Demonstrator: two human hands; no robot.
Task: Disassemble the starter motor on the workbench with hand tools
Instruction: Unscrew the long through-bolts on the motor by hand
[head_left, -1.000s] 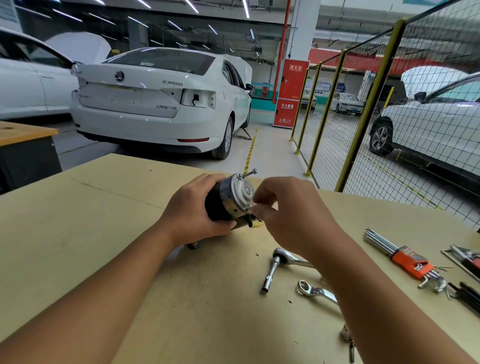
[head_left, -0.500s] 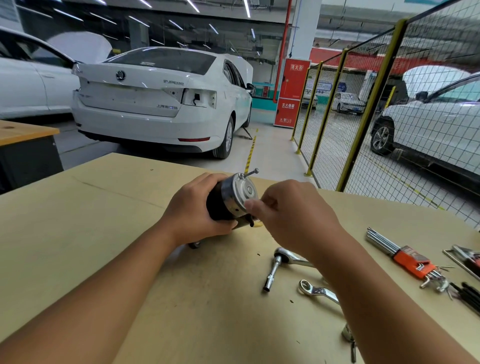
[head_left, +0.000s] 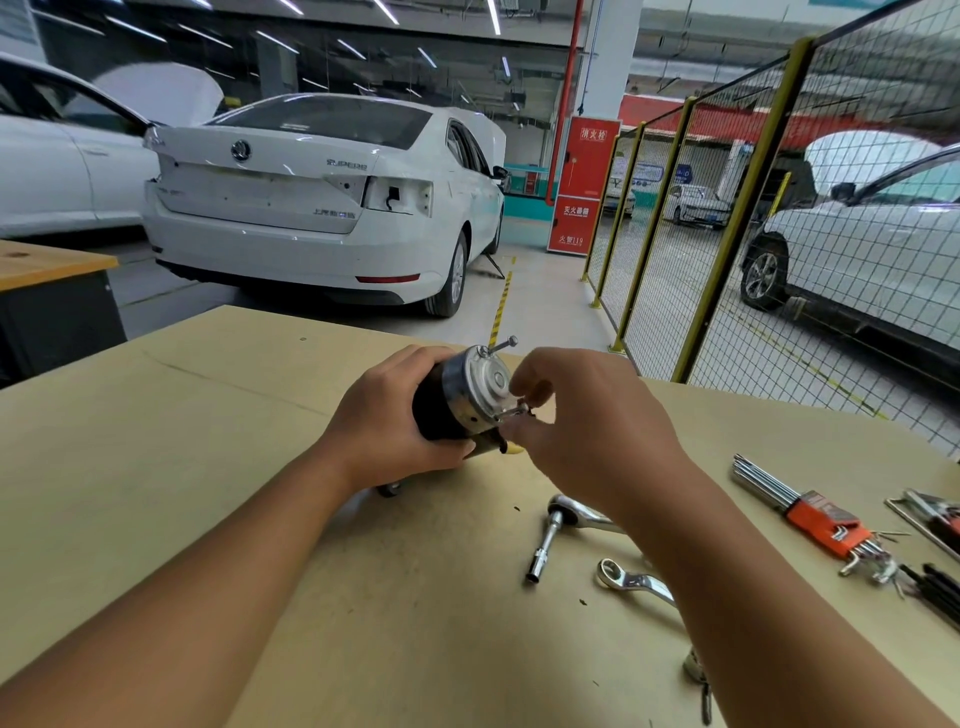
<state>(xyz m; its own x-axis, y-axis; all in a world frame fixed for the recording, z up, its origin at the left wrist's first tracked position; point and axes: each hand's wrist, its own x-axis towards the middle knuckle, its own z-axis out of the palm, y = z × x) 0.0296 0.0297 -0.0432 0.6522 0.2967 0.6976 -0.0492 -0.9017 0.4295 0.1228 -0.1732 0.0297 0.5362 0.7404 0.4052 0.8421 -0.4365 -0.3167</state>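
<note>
Your left hand (head_left: 395, 421) wraps the starter motor (head_left: 457, 400) body; right hand (head_left: 582, 421) pinches the lower through-bolt (head_left: 511, 411). Motor looks heavy, rigid; grip the body.

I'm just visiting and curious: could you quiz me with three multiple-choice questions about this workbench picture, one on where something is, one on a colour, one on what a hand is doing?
1. Where does the ratchet wrench lie?
A. on the workbench, near the right forearm
B. on the floor by the car
C. in the left hand

2. What colour is the holder of the hex key set?
A. blue
B. orange
C. green

3. What is the left hand doing?
A. resting flat on the bench
B. holding the ring spanner
C. gripping the starter motor

Answers:
1 A: it lies on the board just below the right hand.
2 B: the sleeve round the keys is orange.
3 C: its fingers wrap the dark body while the right hand pinches a long bolt at the end cap.
</note>
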